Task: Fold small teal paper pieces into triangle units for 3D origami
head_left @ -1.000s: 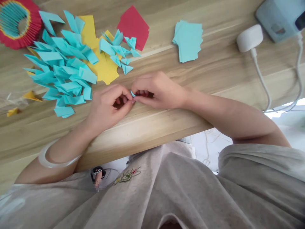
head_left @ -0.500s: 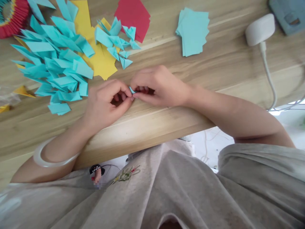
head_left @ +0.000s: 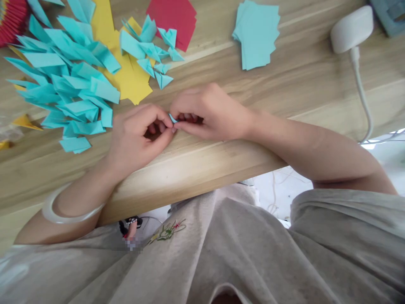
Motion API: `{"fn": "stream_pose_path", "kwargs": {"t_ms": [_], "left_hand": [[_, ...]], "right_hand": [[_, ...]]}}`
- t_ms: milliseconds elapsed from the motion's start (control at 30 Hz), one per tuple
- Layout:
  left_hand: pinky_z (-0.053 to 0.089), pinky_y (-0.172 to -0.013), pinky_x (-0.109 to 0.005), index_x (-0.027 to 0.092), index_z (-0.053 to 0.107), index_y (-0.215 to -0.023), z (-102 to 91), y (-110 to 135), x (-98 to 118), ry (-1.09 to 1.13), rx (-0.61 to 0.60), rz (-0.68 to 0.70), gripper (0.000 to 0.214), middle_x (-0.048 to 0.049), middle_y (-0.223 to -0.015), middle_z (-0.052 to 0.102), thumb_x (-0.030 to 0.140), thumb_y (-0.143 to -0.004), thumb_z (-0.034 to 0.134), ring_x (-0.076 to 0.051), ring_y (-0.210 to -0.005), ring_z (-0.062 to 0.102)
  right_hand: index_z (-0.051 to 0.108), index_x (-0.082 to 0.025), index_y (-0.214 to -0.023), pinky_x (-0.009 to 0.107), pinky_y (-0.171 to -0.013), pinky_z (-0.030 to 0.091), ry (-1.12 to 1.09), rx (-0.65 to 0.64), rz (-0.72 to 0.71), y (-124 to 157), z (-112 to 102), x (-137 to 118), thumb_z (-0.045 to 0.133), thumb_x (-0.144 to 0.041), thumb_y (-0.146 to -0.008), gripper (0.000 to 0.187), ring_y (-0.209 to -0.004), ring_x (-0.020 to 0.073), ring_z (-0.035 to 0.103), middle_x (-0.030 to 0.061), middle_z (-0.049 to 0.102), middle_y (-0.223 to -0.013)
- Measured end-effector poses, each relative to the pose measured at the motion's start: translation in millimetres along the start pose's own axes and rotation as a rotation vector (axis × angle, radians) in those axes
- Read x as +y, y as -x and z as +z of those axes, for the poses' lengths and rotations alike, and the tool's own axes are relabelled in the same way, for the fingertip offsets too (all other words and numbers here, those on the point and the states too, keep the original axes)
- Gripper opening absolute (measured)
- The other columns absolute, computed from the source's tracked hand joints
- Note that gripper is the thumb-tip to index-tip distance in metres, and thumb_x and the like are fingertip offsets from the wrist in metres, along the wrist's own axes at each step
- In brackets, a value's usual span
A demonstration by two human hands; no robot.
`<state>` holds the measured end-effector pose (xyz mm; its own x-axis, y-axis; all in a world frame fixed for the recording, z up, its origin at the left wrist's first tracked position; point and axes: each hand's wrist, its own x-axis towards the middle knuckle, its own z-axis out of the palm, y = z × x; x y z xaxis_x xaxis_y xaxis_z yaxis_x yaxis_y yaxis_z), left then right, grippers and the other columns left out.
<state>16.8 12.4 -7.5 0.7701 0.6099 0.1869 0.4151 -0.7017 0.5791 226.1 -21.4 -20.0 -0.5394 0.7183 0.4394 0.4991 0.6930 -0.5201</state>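
Observation:
A small folded teal paper piece [head_left: 173, 118] is pinched between the fingertips of both hands, low over the wooden table [head_left: 284, 93]. My left hand [head_left: 139, 135] curls its fingers around the piece from the left. From the right, my right hand [head_left: 209, 112] has its fingers pressed together on the same piece. Most of the piece is hidden by my fingers. A white bangle [head_left: 63, 211] sits on my left forearm.
A heap of folded teal paper pieces [head_left: 66, 80] lies at the left over yellow sheets [head_left: 133, 80]. A red sheet [head_left: 174, 17] and a stack of teal squares [head_left: 257, 33] lie farther back. A white plug with cable [head_left: 351, 29] sits at the right.
The view has shifted so the table items sit a little higher and more to the left. Both hands stay together, pinching the teal piece.

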Motion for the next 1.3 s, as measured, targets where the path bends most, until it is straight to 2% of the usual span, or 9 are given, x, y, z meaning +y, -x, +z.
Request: {"fn": "stream_pose_path", "kwargs": {"t_ms": [200, 367, 500, 633, 833, 933, 1067, 1167, 1300], "left_hand": [[0.042, -0.055, -0.023, 0.024, 0.056, -0.083, -0.4, 0, 2, -0.013, -0.025, -0.045, 0.008, 0.0055, -0.072, 0.059, 0.022, -0.088, 0.062, -0.007, -0.06, 0.053], [0.041, -0.054, -0.024, 0.024, 0.057, -0.083, -0.3, 0, 1, 0.007, -0.009, -0.023, 0.008, 0.0059, -0.072, 0.06, 0.023, -0.087, 0.063, -0.007, -0.059, 0.054], [0.04, -0.052, -0.023, 0.023, 0.057, -0.082, 0.4, 0, 0, 0.012, 0.0, -0.004, 0.008, 0.0059, -0.072, 0.06, 0.023, -0.087, 0.064, -0.007, -0.058, 0.053], [0.038, -0.051, -0.022, 0.022, 0.058, -0.081, 1.1, -1, -2, 0.002, 0.013, 0.018, 0.009, 0.0066, -0.069, 0.06, 0.024, -0.086, 0.065, -0.006, -0.056, 0.05], [0.039, -0.053, -0.021, 0.022, 0.057, -0.082, 0.7, -1, 0, -0.015, -0.006, -0.018, 0.012, 0.0069, -0.067, 0.057, 0.029, -0.088, 0.064, -0.005, -0.055, 0.049], [0.039, -0.054, -0.02, 0.021, 0.058, -0.082, 0.5, 0, 0, -0.012, -0.015, -0.023, 0.012, 0.0069, -0.069, 0.057, 0.029, -0.089, 0.064, -0.004, -0.056, 0.049], [0.04, -0.054, -0.021, 0.022, 0.057, -0.083, 0.4, 0, 1, -0.006, -0.014, -0.016, 0.009, 0.0068, -0.071, 0.058, 0.025, -0.088, 0.064, -0.005, -0.058, 0.051], [0.04, -0.054, -0.022, 0.023, 0.057, -0.084, 0.7, 0, 0, 0.006, -0.011, -0.003, 0.007, 0.0061, -0.072, 0.058, 0.021, -0.087, 0.063, -0.006, -0.059, 0.051], [0.04, -0.052, -0.021, 0.021, 0.058, -0.083, 1.5, 0, -1, 0.031, 0.015, 0.032, 0.008, 0.006, -0.07, 0.058, 0.018, -0.085, 0.065, -0.005, -0.058, 0.05]], "right_hand": [[0.065, -0.012, -0.086, 0.012, -0.064, 0.041, 0.023, -0.002, 0.008, 0, 0, -1, 0.03, -0.038, -0.098, 0.045, -0.069, -0.0008, 0.053, -0.0038, 0.064, -0.075], [0.063, -0.012, -0.08, 0.008, -0.06, 0.039, 0.022, 0.077, -0.042, -1, 1, 1, 0.02, -0.045, -0.1, 0.058, -0.065, -0.0035, 0.051, -0.0055, 0.063, -0.07], [0.063, -0.012, -0.078, 0.009, -0.059, 0.038, 0.028, 0.122, -0.069, -1, 2, 2, 0.028, -0.04, -0.098, 0.049, -0.063, -0.003, 0.049, -0.005, 0.061, -0.068], [0.064, -0.013, -0.081, 0.011, -0.06, 0.04, 0.037, 0.086, -0.061, 0, 3, 2, 0.037, -0.034, -0.098, 0.038, -0.065, -0.0011, 0.05, -0.004, 0.062, -0.07], [0.064, -0.013, -0.075, 0.008, -0.057, 0.038, 0.04, 0.164, -0.092, -2, 6, 4, 0.028, -0.042, -0.099, 0.052, -0.061, -0.0029, 0.048, -0.0056, 0.062, -0.066], [0.064, -0.011, -0.076, 0.007, -0.059, 0.037, 0.068, 0.119, -0.07, -3, 3, 1, 0.023, -0.042, -0.098, 0.056, -0.063, -0.0037, 0.051, -0.0061, 0.063, -0.068], [0.064, -0.011, -0.078, 0.006, -0.06, 0.038, 0.064, 0.109, -0.058, -3, 4, 1, 0.026, -0.04, -0.097, 0.052, -0.064, -0.0034, 0.054, -0.0059, 0.064, -0.07], [0.057, -0.011, -0.062, 0.003, -0.06, 0.036, 0.006, 0.172, -0.106, -2, 11, 7, 0.022, -0.043, -0.097, 0.06, -0.068, -0.0043, 0.053, -0.0062, 0.062, -0.065], [0.035, -0.008, -0.043, 0.003, -0.063, 0.035, -0.066, 0.183, -0.151, -1, 14, 11, 0.018, -0.048, -0.095, 0.068, -0.08, -0.0037, 0.055, -0.006, 0.059, -0.058]]}}
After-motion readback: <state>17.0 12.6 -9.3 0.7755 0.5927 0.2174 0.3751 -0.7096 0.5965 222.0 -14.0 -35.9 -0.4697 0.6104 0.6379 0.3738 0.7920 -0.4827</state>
